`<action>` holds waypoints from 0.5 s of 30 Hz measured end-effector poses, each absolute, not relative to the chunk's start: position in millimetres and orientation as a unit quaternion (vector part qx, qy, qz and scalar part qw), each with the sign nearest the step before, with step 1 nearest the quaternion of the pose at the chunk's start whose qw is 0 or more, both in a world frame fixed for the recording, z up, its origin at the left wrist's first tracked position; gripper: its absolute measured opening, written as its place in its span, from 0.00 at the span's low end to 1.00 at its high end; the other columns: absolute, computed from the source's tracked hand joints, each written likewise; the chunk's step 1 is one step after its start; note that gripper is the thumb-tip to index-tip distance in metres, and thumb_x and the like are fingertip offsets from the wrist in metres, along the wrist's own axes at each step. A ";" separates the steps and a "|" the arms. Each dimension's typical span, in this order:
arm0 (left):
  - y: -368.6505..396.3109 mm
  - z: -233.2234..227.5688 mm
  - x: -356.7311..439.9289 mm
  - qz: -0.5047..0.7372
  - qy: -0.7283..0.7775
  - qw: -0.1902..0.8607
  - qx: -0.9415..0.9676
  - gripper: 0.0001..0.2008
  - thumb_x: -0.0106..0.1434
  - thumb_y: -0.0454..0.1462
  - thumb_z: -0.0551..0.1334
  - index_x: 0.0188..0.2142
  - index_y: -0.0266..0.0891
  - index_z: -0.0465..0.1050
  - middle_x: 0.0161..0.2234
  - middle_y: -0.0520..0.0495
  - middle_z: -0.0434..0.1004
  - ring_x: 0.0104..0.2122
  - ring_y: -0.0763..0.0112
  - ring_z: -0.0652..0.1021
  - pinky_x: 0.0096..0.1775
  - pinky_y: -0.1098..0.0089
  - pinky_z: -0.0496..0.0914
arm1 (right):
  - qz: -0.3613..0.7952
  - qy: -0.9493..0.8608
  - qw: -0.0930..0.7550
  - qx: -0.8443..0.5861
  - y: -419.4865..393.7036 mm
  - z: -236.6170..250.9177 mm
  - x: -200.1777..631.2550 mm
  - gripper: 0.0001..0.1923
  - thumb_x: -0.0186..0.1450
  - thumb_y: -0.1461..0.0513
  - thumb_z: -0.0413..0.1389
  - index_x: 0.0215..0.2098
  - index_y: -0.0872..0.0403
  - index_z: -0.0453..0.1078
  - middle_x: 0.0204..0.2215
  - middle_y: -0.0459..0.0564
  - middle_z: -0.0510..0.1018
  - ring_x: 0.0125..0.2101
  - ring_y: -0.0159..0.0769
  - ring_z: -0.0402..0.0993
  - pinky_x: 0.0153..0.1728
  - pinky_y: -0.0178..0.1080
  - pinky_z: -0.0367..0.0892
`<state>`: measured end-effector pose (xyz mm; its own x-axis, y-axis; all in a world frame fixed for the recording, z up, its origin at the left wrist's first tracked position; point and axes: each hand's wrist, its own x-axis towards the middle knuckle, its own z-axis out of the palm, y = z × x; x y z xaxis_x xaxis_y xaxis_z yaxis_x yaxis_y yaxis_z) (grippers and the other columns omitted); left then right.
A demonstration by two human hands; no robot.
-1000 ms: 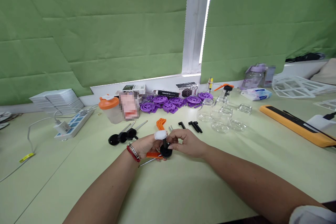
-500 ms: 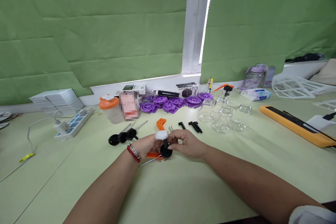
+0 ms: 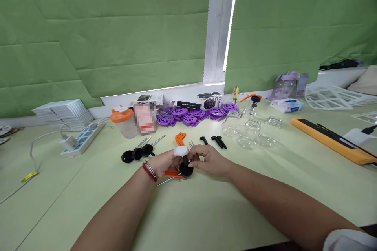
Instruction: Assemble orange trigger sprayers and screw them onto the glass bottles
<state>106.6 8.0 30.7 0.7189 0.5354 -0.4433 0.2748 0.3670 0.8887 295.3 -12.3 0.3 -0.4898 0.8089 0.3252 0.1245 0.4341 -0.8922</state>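
Above the table's middle, my left hand [image 3: 166, 163] is closed round a black round lid-like part [image 3: 186, 171], supporting it from the left and beneath. A short black stem rises from it, with a white cap [image 3: 180, 151] at the top. An orange handle [image 3: 172, 173] and a metal rod [image 3: 165, 182] stick out leftward under the part. From the other side, my right hand [image 3: 207, 159] pinches at the stem's base with thumb and bent fingers; whatever small piece may sit between its fingertips is hidden. Just beyond the hands lie orange handles [image 3: 180, 139].
Black lids with metal rods [image 3: 137, 154] lie to the left, black crank-shaped pieces [image 3: 219, 142] to the right. Clear glass jars [image 3: 246, 141], purple folding holders [image 3: 190, 120] and an orange-lidded shaker [image 3: 122, 115] stand farther back. A power strip [image 3: 84, 139] is at left, an orange-and-black case [image 3: 330, 139] at right.
Almost nothing differs. Both hands keep their grip on the black part, and the white cap has shifted very slightly.
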 end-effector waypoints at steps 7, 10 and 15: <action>7.7 30.7 105.2 0.089 0.344 0.752 0.555 0.37 0.48 0.65 0.53 0.41 0.37 0.68 0.27 0.43 0.75 0.24 0.66 0.73 0.27 0.67 0.65 | 0.444 -0.734 0.405 -0.317 -13.1 1.1 295.4 0.10 0.56 0.58 0.61 0.32 0.56 0.70 0.26 0.45 0.70 0.27 0.30 0.63 0.32 0.35 0.63; 7.7 31.0 105.3 0.089 0.343 0.748 0.562 0.38 0.48 0.66 0.52 0.43 0.37 0.67 0.28 0.43 0.75 0.24 0.67 0.73 0.27 0.68 0.66 | 0.445 -0.734 0.405 -0.313 -13.0 1.4 295.1 0.10 0.56 0.59 0.61 0.32 0.56 0.70 0.26 0.45 0.70 0.27 0.30 0.63 0.31 0.35 0.63; 7.4 32.2 105.2 0.089 0.342 0.743 0.568 0.40 0.47 0.66 0.52 0.46 0.38 0.66 0.28 0.44 0.74 0.25 0.67 0.73 0.28 0.67 0.66 | 0.444 -0.735 0.406 -0.312 -14.2 2.3 294.6 0.09 0.56 0.60 0.61 0.32 0.56 0.69 0.26 0.45 0.70 0.27 0.29 0.63 0.31 0.35 0.63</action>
<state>105.2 7.4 32.2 0.7500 0.5209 -0.4077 0.2567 0.3388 0.9052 294.6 -14.2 2.3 -0.4750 0.8199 0.3195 0.0988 0.4105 -0.9065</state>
